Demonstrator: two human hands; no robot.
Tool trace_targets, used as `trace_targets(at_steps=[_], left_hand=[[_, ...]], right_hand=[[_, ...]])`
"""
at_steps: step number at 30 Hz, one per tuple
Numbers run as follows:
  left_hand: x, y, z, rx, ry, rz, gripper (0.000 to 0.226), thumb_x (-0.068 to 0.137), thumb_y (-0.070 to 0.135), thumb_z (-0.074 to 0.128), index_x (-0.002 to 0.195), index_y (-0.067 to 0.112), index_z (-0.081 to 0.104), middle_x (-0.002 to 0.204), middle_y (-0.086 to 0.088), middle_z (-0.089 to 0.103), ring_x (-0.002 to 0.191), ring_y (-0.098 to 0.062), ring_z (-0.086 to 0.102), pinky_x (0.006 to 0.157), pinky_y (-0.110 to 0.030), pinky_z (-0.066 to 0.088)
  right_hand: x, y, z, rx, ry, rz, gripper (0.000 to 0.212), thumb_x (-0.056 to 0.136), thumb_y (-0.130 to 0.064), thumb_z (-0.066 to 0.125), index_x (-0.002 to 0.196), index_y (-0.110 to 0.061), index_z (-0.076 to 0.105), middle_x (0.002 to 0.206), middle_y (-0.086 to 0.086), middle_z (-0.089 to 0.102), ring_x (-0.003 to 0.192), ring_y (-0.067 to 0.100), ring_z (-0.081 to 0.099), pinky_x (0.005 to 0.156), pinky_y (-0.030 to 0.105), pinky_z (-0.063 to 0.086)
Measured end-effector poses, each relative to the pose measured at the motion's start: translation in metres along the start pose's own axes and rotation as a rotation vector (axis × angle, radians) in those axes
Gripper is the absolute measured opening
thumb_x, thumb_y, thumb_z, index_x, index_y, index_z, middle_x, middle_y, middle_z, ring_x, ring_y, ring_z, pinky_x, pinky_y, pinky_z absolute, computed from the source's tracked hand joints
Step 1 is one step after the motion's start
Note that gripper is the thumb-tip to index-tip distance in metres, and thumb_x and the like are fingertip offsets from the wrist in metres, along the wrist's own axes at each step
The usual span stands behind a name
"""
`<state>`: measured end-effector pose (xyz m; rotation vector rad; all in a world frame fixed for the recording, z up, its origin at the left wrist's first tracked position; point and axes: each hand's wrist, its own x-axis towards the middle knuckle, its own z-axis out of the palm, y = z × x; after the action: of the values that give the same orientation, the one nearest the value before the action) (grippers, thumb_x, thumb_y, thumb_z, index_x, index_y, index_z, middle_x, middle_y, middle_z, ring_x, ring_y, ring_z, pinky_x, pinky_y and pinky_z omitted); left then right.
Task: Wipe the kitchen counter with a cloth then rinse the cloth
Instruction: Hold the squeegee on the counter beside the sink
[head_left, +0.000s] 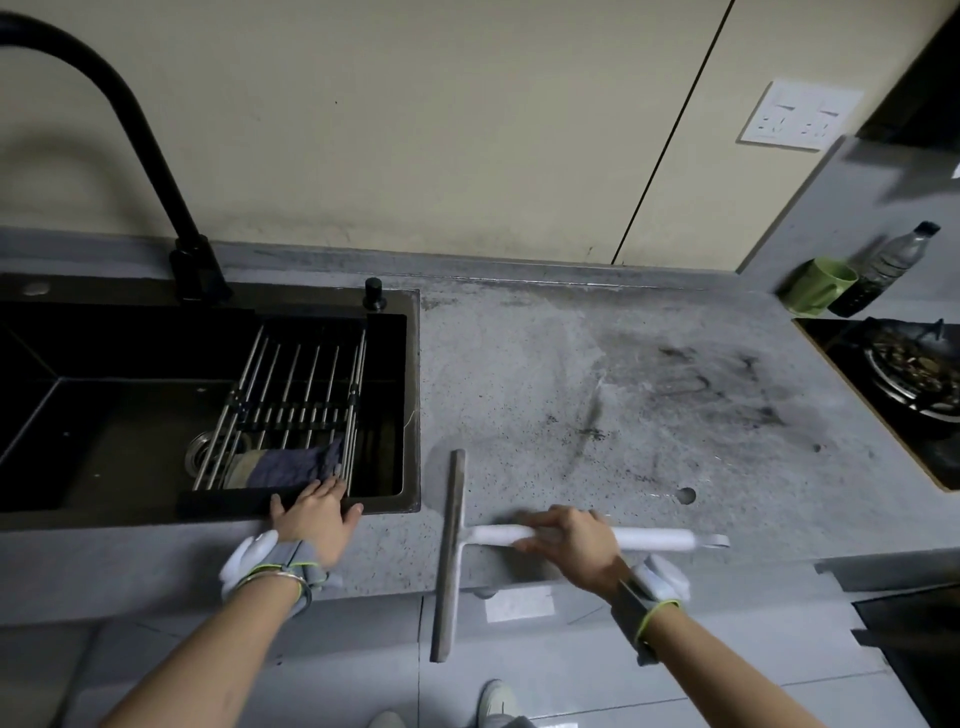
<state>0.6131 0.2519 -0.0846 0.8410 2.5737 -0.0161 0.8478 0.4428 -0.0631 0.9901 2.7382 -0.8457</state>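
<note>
A dark blue cloth (298, 465) lies on a metal rack (291, 400) inside the black sink (104, 364). My left hand (314, 512) rests flat on the sink's front rim, its fingertips touching the cloth's near edge. My right hand (569, 540) grips the white handle of a squeegee (452, 551) that lies on the grey counter (597, 415); its blade juts past the counter's front edge. The counter carries dark smudges and wet streaks in its middle and right part.
A black faucet (171, 208) arches over the sink at the back left. At the right stand a green cup (818, 286), a plastic bottle (888, 265) and a gas hob (909, 374). A wall socket (800, 114) sits high on the right.
</note>
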Motion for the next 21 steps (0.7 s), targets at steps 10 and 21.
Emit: trace_targets(at_steps=[10,21], left_hand=[[0.010,0.005,-0.006,-0.039,-0.060,-0.056,0.055,0.096,0.052,0.035,0.142,0.021,0.038,0.150,0.002,0.037,0.138,-0.020,0.033,0.115,-0.049,0.016],[0.022,0.004,-0.013,0.012,-0.164,-0.062,0.079,0.076,0.071,0.055,0.135,0.020,0.046,0.136,-0.002,0.051,0.125,-0.024,0.048,0.108,-0.040,0.035]], right_hand=[[-0.001,0.017,-0.020,0.047,0.019,-0.037,0.033,0.081,-0.053,0.063,0.112,-0.043,0.064,0.094,-0.010,0.065,0.082,0.009,0.056,0.076,0.025,0.034],[-0.060,0.119,-0.070,0.041,0.025,0.195,0.032,0.076,-0.048,0.070,0.107,-0.040,0.067,0.088,-0.013,0.065,0.087,0.010,0.061,0.074,0.024,0.043]])
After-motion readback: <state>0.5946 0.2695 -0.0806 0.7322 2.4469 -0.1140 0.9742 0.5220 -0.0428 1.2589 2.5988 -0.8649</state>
